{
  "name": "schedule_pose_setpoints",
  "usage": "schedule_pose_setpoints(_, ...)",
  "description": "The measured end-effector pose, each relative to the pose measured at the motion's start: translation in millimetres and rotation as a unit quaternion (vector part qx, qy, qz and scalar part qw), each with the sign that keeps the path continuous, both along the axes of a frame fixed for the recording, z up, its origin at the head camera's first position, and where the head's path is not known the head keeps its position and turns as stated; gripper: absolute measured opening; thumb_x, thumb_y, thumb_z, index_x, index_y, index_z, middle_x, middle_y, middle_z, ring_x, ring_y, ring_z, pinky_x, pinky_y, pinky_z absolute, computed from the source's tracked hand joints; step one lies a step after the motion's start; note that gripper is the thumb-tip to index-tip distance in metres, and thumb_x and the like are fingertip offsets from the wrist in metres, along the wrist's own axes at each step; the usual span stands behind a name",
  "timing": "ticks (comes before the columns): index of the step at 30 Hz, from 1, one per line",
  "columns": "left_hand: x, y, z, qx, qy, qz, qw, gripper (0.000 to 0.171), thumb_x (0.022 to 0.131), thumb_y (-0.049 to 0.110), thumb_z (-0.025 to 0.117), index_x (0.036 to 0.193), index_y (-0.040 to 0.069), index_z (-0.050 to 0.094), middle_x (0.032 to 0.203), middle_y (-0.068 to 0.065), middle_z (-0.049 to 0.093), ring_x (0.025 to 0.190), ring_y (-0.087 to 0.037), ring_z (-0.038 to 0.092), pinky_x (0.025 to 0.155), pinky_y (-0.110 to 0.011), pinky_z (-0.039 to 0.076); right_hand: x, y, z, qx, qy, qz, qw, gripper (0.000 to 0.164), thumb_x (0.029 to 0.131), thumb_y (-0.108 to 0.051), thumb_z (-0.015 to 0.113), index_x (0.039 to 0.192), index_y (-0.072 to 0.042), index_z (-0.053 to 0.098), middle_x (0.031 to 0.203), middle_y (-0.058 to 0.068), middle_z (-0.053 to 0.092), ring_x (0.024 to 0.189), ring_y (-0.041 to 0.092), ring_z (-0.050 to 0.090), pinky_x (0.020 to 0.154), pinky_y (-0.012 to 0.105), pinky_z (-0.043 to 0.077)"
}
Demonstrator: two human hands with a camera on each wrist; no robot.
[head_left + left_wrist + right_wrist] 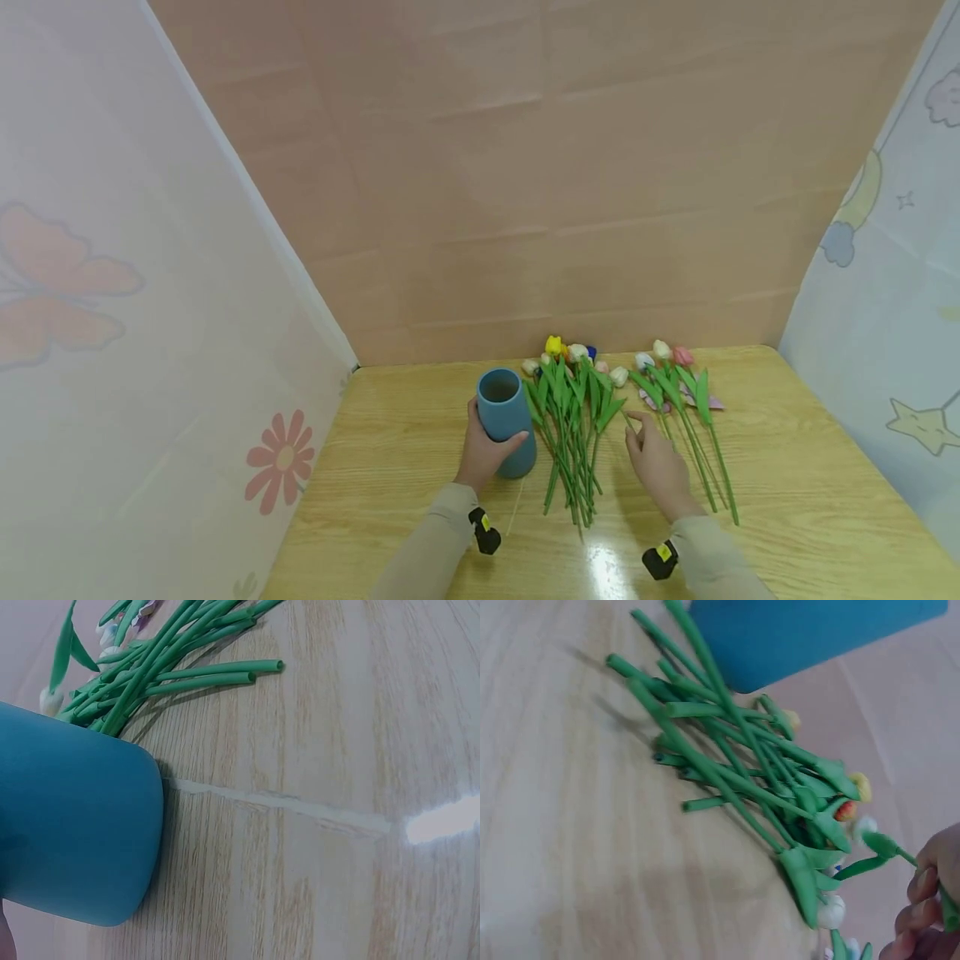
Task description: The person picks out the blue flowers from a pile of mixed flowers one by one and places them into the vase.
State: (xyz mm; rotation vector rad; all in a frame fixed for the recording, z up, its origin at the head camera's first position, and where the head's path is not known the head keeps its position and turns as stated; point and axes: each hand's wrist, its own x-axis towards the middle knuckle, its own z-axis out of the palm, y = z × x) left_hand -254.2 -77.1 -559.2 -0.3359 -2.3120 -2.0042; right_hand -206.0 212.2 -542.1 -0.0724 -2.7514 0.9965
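A blue vase (504,417) stands on the table, its round mouth facing up. My left hand (486,450) grips it around the side, thumb across the front. In the left wrist view the vase's smooth base (82,825) fills the left side. To the right of the vase lies a heap of artificial tulips (573,433), green stems toward me and blooms away. My right hand (660,462) pinches the green stem of a tulip at the heap's right edge. The right wrist view shows curled fingers (922,907) around that stem, with a leaf (881,844) beyond them; I cannot tell which bloom belongs to it.
A smaller group of tulips (693,425) lies right of my right hand, with white and pink blooms. A pale streak (277,802) runs over the wooden table (397,433) by the vase. A tan backdrop (525,208) rises behind, with printed sheets on both sides.
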Motion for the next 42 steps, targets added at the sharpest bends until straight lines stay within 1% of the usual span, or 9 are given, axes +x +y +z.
schedule_pose_setpoints(3,0.1,0,-0.2,-0.003,0.001,0.009,1.0000,0.094,0.079,0.032,0.082,0.148,0.033,0.019,0.144,-0.001,0.040,0.130,-0.029,0.045,0.101,-0.058,0.040,0.2,3,3.1,0.010,0.052,-0.001,0.999,0.037,0.103,-0.021,0.047,0.135,-0.002,0.048,0.060,-0.003,0.047,0.039,0.007,0.032,0.035,0.022,0.027)
schedule_pose_setpoints(7,-0.3,1,-1.1,-0.007,0.007,0.013,0.9999,0.094,0.078,0.034,0.081,0.148,0.034,0.019,0.143,-0.002,0.041,0.129,-0.030,0.045,0.100,-0.059,0.040,-0.4,7,5.6,0.012,0.134,-0.011,0.991,0.033,0.100,-0.013,0.053,0.131,-0.003,0.054,0.060,-0.004,0.044,0.039,0.002,0.025,0.036,0.021,0.025)
schedule_pose_setpoints(9,0.3,1,-1.0,-0.008,0.008,0.010,0.9999,0.093,0.079,0.035,0.081,0.148,0.035,0.019,0.143,-0.002,0.041,0.129,-0.030,0.045,0.100,-0.059,0.040,0.1,11,6.8,0.005,0.157,-0.021,0.987,0.032,0.099,-0.012,0.054,0.130,-0.004,0.055,0.059,-0.003,0.042,0.040,0.001,0.024,0.036,0.021,0.024)
schedule_pose_setpoints(11,0.8,1,-0.7,-0.008,0.010,0.007,0.9999,0.093,0.079,0.035,0.081,0.149,0.034,0.019,0.144,-0.004,0.041,0.130,-0.031,0.045,0.100,-0.060,0.040,1.5,16,7.5,-0.001,0.161,-0.036,0.986,0.032,0.099,-0.013,0.054,0.130,-0.004,0.056,0.058,-0.003,0.042,0.039,0.001,0.024,0.035,0.021,0.024)
schedule_pose_setpoints(21,1.0,1,0.1,-0.009,0.011,0.006,0.9999,0.094,0.079,0.035,0.081,0.149,0.031,0.019,0.144,-0.006,0.040,0.130,-0.033,0.045,0.099,-0.060,0.040,12.2,56,-5.5,0.022,0.095,-0.137,0.986,0.034,0.101,-0.018,0.049,0.131,-0.004,0.056,0.057,0.002,0.048,0.036,0.010,0.031,0.033,0.023,0.024)
schedule_pose_setpoints(26,-0.4,1,-1.3,-0.006,0.009,0.012,0.9999,0.094,0.078,0.035,0.082,0.149,0.033,0.019,0.144,-0.005,0.040,0.130,-0.032,0.045,0.100,-0.060,0.040,15.8,72,-14.5,0.008,0.050,-0.164,0.985,0.038,0.103,-0.023,0.044,0.133,-0.003,0.053,0.057,0.004,0.049,0.037,0.014,0.036,0.034,0.026,0.027)
schedule_pose_setpoints(30,-0.1,1,-0.7,-0.004,0.006,0.008,0.9999,0.093,0.079,0.033,0.082,0.148,0.032,0.020,0.144,-0.004,0.040,0.130,-0.032,0.045,0.100,-0.060,0.039,19.0,80,-21.7,0.001,0.003,-0.166,0.986,0.040,0.103,-0.026,0.040,0.135,-0.004,0.050,0.055,0.003,0.047,0.040,0.016,0.039,0.035,0.029,0.029)
schedule_pose_setpoints(35,2.5,1,3.5,0.001,0.007,0.004,1.0000,0.092,0.080,0.027,0.081,0.148,0.030,0.020,0.144,-0.005,0.040,0.130,-0.032,0.044,0.101,-0.061,0.039,22.3,85,-29.5,0.001,-0.055,-0.145,0.988,0.041,0.103,-0.026,0.038,0.138,-0.005,0.046,0.049,0.001,0.043,0.038,0.016,0.039,0.034,0.027,0.031)
schedule_pose_setpoints(42,0.5,1,0.4,-0.002,0.006,0.005,1.0000,0.091,0.079,0.031,0.082,0.148,0.032,0.021,0.143,-0.003,0.041,0.130,-0.031,0.045,0.101,-0.060,0.039,25.5,92,-35.9,0.014,-0.094,-0.119,0.988,0.044,0.103,-0.028,0.042,0.141,-0.007,0.043,0.052,0.001,0.046,0.040,0.015,0.040,0.036,0.027,0.033)
